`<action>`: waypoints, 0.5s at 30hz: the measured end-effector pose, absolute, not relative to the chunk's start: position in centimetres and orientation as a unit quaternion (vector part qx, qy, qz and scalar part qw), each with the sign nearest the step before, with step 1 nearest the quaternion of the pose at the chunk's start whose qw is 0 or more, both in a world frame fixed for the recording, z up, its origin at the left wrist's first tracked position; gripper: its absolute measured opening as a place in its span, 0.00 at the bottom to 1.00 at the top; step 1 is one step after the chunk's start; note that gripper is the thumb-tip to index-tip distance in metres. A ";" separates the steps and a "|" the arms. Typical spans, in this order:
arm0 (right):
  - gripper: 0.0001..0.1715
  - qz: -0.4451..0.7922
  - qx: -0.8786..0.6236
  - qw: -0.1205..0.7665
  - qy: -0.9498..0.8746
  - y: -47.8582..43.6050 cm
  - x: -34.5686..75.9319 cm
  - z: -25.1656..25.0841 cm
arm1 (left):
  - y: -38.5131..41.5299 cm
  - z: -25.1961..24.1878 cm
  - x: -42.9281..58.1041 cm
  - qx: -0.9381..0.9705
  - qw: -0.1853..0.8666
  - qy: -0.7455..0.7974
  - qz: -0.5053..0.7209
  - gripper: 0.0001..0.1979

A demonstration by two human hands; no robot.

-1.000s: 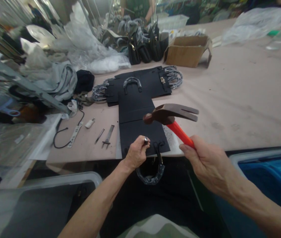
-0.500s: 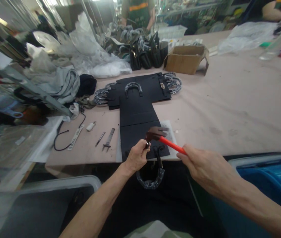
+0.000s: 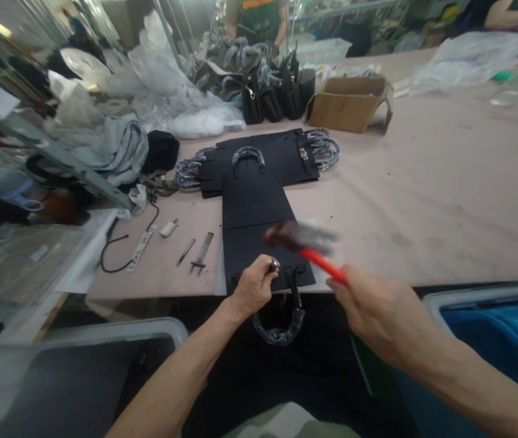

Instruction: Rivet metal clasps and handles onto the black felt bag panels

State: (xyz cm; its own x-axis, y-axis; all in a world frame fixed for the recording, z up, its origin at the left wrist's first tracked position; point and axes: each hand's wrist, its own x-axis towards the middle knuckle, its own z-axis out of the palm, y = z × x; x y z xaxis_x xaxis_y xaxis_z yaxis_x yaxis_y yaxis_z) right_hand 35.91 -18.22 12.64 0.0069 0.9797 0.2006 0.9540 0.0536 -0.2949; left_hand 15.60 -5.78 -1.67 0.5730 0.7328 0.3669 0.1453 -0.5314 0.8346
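1. Left hand (image 3: 254, 286): we log it closed, thumb and fingers pinched on a small metal punch (image 3: 273, 265) that stands on the near black panel (image 3: 259, 243), close to the table's front edge.

2. Right hand (image 3: 372, 310): we log it closed around the red shaft of a hammer (image 3: 320, 261). The dark hammer head is blurred, just above and to the right of the punch.

3. Near black panel: we find it flat on the table (image 3: 423, 194), its near edge at the table's rim. A plastic-wrapped handle (image 3: 279, 328) hangs from it over the edge, between the two hands.

4. Beyond it, touching, we count a stack of black panels (image 3: 263, 161) with wrapped handles at its left and right sides.

5. To the left of the near panel we note an awl (image 3: 185, 251), a pair of dividers (image 3: 202, 250) and a black cord (image 3: 117, 249).

6. Further back we note a cardboard box (image 3: 347, 103), finished black bags (image 3: 272, 97), a heap of clear plastic (image 3: 171, 91) and a grey cloth (image 3: 112, 146).

7. At lower right we see a blue bin (image 3: 505, 328).
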 end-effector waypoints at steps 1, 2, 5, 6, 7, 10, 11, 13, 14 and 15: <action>0.18 0.045 -0.674 0.145 -0.723 -18.2 36.0 12.5 | -5.8 -1.7 15.6 0.791 0.397 0.280 0.371 0.11; 0.17 0.052 -0.666 0.123 -0.734 -18.2 36.1 12.4 | -5.8 -1.7 15.6 0.790 0.396 0.283 0.372 0.11; 0.18 0.048 -0.685 0.146 -0.712 -18.1 35.9 12.3 | -6.0 -1.6 15.6 0.794 0.388 0.283 0.372 0.10; 0.18 0.045 -0.689 0.157 -0.706 -17.9 35.8 12.4 | -6.0 -1.6 15.6 0.796 0.385 0.280 0.374 0.09; 0.18 0.048 -0.686 0.155 -0.709 -17.8 35.7 12.4 | -6.0 -1.5 15.6 0.797 0.381 0.278 0.378 0.09; 0.16 0.076 -0.677 0.116 -0.723 -17.3 35.9 12.4 | -5.8 -1.5 15.6 0.799 0.376 0.273 0.382 0.11; 0.16 0.095 -0.689 0.120 -0.708 -17.2 36.4 12.3 | -5.7 -1.5 15.6 0.799 0.378 0.272 0.379 0.11; 0.18 0.145 -0.720 0.168 -0.658 -17.1 37.9 11.7 | -5.7 -1.4 15.7 0.801 0.380 0.276 0.371 0.10; 0.20 0.173 -0.731 0.197 -0.629 -17.1 39.0 11.2 | -5.8 -1.3 15.8 0.802 0.378 0.286 0.365 0.10; 0.22 0.201 -0.734 0.224 -0.609 -16.9 40.0 10.5 | -6.1 -1.0 16.0 0.804 0.371 0.299 0.356 0.08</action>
